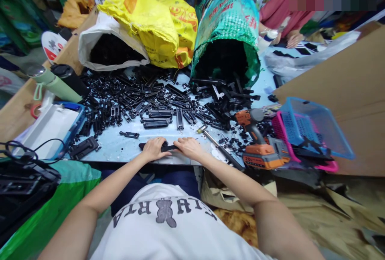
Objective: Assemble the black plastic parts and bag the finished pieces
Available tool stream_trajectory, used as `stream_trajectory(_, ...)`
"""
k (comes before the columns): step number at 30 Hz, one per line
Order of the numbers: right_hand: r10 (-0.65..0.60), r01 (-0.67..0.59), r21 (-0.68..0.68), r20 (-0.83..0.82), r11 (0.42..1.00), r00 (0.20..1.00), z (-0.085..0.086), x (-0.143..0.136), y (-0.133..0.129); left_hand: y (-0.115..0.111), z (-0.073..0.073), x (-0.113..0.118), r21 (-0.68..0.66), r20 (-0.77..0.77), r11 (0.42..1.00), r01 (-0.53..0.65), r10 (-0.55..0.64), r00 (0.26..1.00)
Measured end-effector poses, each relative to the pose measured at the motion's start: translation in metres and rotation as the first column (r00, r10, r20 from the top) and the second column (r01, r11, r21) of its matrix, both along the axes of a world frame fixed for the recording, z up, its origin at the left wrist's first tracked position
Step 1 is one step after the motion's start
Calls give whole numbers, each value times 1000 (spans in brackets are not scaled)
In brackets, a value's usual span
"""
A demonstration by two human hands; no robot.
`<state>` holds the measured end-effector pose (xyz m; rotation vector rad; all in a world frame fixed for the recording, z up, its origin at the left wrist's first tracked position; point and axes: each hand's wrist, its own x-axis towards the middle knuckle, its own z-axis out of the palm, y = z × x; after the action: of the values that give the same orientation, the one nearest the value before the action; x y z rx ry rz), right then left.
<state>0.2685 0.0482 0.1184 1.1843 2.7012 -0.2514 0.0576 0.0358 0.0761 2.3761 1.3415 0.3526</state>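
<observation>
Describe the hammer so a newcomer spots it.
On the blue table, find the orange power drill at the right. Between it and the right hand lies the hammer, slanting, its black grip nearest the drill. Its yellowish head and silvery shaft stand out from the black parts nearby.

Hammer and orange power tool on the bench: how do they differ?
The hammer is slim, while the power tool is bulky. The hammer has a silvery shaft and dark grip; the power tool is mainly orange and grey. The hammer lies nearer the wearer's right hand than the power tool. Both are on the bench; neither is held.
</observation>
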Motion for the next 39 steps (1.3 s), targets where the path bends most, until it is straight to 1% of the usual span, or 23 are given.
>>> stream_trajectory(2,4,-2,25,-65,1000,998,-9,8,3,18,7,9,33,29,999,15,-16,999)
stream_trajectory(4,-1,10,67,-135,998,991,-20,16,3,53,17,22,104,82,992,-64,55,995)
stream_trajectory(5,-7,21,82,-164,996,987,-25,19,2,75,23,29,128,107,981,-148,135,985)
stream_trajectory(6,-16,33,89,-186,995,982,-29,22,1,99,28,36,122,110,966,-226,213,971)
stream_trajectory(8,-43,63,83,-216,995,975,-37,25,-5,146,37,50,82,37,926,-367,366,930)
stream_trajectory(10,-85,101,58,-239,993,967,-44,27,-11,182,41,60,40,-32,886,-462,464,885)
stream_trajectory(12,-114,124,20,-272,992,956,-48,29,-14,204,41,66,17,-56,875,-485,485,873)
stream_trajectory(14,-132,138,-4,-327,990,936,-48,35,-8,211,39,67,19,-47,885,-466,466,883)
stream_trajectory(16,-176,193,3,-395,981,901,-43,45,11,207,37,63,42,-34,893,-448,449,893)
stream_trajectory(17,-222,253,18,-423,967,879,-40,52,26,201,37,59,64,-17,895,-441,443,896)
stream_trajectory(18,-282,330,34,-440,943,853,-36,58,44,193,38,53,93,19,895,-437,437,899)
stream_trajectory(19,-355,419,55,-438,906,826,-32,64,64,183,38,46,127,78,892,-435,428,900)
stream_trajectory(21,-496,562,94,-370,822,786,-24,72,104,155,39,27,190,245,876,-443,394,886)
stream_trajectory(22,-554,607,100,-312,789,772,-22,73,122,138,39,15,212,331,865,-455,375,866)
stream_trajectory(24,-615,644,89,-223,760,756,-19,70,151,100,35,-10,211,442,843,-494,368,818)
stream_trajectory(26,-629,647,63,-177,760,757,-19,63,168,61,29,-34,167,481,823,-543,413,773)
stream_trajectory(27,-630,644,53,-166,763,759,-20,60,173,42,25,-44,137,482,818,-559,438,759)
stream_trajectory(29,-639,649,45,-136,759,757,-21,55,179,12,16,-58,88,458,822,-562,468,756)
stream_trajectory(31,-655,663,54,-116,747,747,-20,53,180,-7,7,-64,72,410,839,-540,469,783)
stream_trajectory(33,-663,676,78,-141,733,736,-16,51,177,-17,1,-65,89,349,855,-511,454,820)
stream_trajectory(35,-631,662,89,-229,745,741,-10,48,169,-20,-3,-63,121,292,865,-488,438,850)
stream_trajectory(37,-541,601,77,-356,796,762,-2,43,152,-19,-4,-60,159,250,866,-474,430,868)
stream_trajectory(39,-416,504,59,-486,862,769,4,36,128,-17,-2,-58,195,211,872,-449,410,888)
